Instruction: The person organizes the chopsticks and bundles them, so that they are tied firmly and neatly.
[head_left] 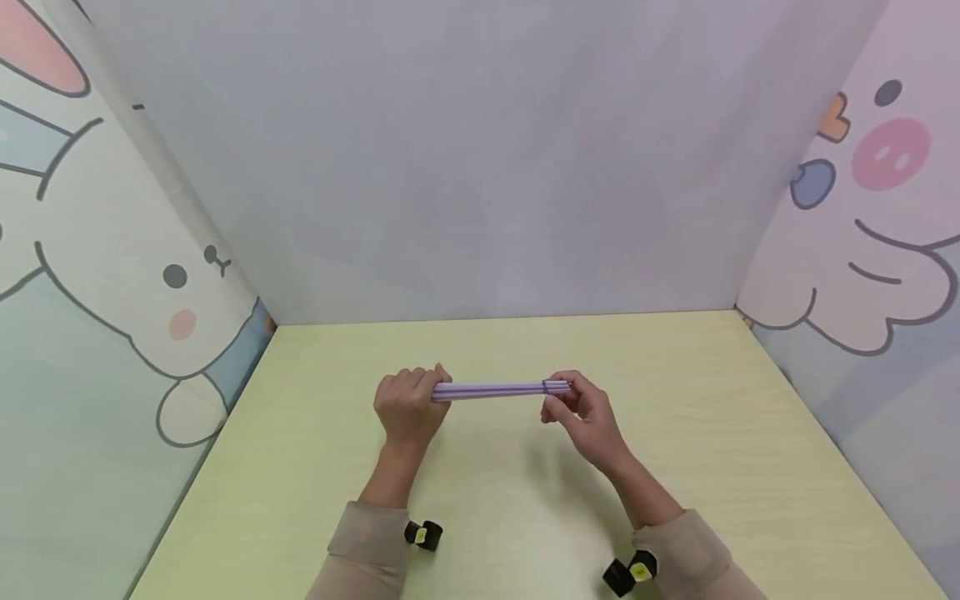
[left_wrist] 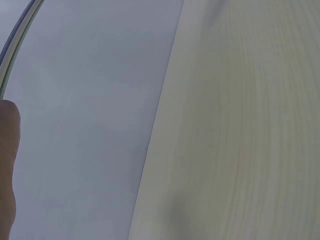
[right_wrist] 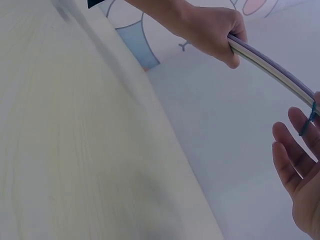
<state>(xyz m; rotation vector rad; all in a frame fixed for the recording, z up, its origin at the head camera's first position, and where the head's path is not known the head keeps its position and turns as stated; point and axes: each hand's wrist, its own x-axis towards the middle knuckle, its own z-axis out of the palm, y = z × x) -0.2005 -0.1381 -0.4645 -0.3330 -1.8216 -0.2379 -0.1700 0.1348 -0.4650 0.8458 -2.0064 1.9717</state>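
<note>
My left hand (head_left: 408, 407) grips one end of a slim bundle of pale purple and white straw-like sticks (head_left: 495, 391), held level above the table. Around the bundle's other end sits a thin blue-green elastic band (right_wrist: 306, 122). There my right hand (head_left: 592, 425) has its thumb and fingers bent about the banded end, and a strand of the band lies against its fingers. In the left wrist view only part of the left hand (left_wrist: 7, 165) and the bundle (left_wrist: 16, 45) show at the edge. The right thumb and bundle tip fall outside the right wrist view.
Beneath both hands spreads a light wooden table (head_left: 315, 467). A plain pale wall panel (head_left: 480, 167) stands behind it, with cartoon-printed panels (head_left: 112, 250) at both sides. Black wrist cameras (head_left: 429, 536) are worn near both sleeve cuffs.
</note>
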